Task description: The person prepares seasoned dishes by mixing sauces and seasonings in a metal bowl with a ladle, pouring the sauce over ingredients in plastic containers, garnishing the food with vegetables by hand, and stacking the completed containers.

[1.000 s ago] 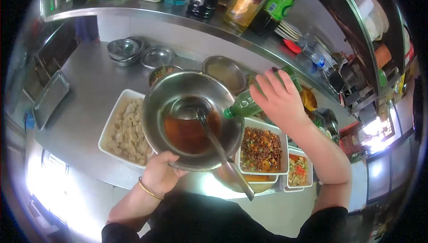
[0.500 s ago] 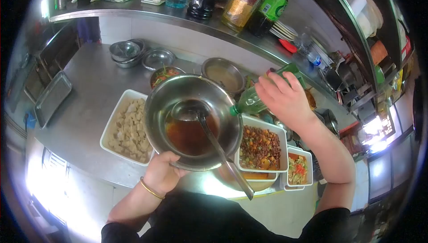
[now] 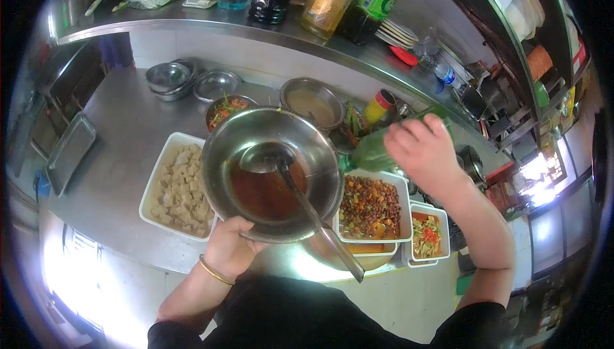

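My left hand (image 3: 235, 246) grips the near rim of a large steel bowl (image 3: 220, 150), thumb on the inside. Reddish-brown liquid (image 3: 259, 192) covers the bowl's bottom, and a steel ladle (image 3: 307, 208) rests in it, its handle hanging over the near right rim. My right hand (image 3: 422, 150) is closed around a green plastic bottle (image 3: 372, 151), tilted with its neck toward the bowl's right rim; the bottle is a little blurred. Below the bottle is a white tray of beans and diced vegetables (image 3: 371, 208). Left of the bowl sits a white tray of pale cubes (image 3: 181, 195).
Behind the bowl stand a small bowl of chopped vegetables (image 3: 224, 111), a pan of cloudy liquid (image 3: 313, 103) and stacked metal bowls (image 3: 169, 79). A shelf (image 3: 281, 32) with bottles runs above. A smaller white tray (image 3: 427, 237) lies at the right, an empty metal tray (image 3: 71, 150) far left.
My right hand has moved the green bottle slightly right and away from the bowl's rim. A yellow container with a red lid now shows behind it. The view has shifted a little.
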`<action>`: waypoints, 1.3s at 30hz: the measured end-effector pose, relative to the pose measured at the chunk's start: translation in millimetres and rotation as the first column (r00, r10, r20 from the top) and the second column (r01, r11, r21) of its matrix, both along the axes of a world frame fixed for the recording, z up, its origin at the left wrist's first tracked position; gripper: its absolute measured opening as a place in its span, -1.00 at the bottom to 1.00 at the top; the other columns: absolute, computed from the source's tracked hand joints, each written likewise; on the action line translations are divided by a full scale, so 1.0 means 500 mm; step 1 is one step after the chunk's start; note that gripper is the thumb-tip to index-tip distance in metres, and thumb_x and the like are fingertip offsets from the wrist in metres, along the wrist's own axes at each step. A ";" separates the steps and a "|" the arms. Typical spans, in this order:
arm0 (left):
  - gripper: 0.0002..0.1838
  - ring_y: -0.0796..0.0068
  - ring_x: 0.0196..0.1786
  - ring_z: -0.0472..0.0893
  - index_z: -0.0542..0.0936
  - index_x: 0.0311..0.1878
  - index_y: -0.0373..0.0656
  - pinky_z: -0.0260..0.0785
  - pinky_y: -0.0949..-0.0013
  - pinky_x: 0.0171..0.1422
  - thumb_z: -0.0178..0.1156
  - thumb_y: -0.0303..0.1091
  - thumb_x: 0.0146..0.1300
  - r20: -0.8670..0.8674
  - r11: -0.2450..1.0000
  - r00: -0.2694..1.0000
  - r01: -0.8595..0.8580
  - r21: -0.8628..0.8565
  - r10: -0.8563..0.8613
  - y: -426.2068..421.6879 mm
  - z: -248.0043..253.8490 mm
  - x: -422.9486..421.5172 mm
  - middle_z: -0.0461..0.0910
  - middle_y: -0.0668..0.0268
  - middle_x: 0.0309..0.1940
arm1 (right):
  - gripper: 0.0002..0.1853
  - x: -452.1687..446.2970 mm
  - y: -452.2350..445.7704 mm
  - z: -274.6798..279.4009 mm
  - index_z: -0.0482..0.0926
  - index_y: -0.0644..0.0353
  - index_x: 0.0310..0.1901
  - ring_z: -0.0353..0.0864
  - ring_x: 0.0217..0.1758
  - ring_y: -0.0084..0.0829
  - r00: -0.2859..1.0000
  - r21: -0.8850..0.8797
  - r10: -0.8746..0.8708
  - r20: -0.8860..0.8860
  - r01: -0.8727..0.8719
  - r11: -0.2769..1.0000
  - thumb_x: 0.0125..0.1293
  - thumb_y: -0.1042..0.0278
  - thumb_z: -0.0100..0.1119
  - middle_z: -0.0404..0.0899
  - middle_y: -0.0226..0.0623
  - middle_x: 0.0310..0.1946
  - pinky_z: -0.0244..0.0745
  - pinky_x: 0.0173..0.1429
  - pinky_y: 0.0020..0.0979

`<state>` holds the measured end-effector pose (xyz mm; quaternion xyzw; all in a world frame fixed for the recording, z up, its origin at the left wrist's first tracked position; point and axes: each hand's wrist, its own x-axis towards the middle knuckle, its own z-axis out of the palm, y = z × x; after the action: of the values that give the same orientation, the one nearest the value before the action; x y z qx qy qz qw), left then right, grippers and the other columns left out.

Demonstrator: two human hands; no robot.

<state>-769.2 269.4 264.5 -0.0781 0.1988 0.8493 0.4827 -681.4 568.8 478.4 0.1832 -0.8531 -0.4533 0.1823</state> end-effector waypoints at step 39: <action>-0.49 0.11 0.22 0.52 0.43 0.19 -0.45 0.41 0.05 0.33 0.07 -0.67 0.09 -0.019 0.929 0.941 0.330 -0.166 -0.338 0.640 0.113 0.442 0.55 0.02 0.16 | -0.27 0.947 0.585 -0.400 0.35 0.34 0.20 0.57 0.09 -0.20 0.795 -0.865 -0.605 0.043 -0.274 -0.421 -0.01 0.28 0.45 0.55 -0.03 0.00 0.45 0.20 -0.28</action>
<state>-548.2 589.5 320.8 -0.0619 0.2883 0.7377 0.6074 -207.9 861.5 278.2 -0.3365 -0.7560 0.4102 0.3833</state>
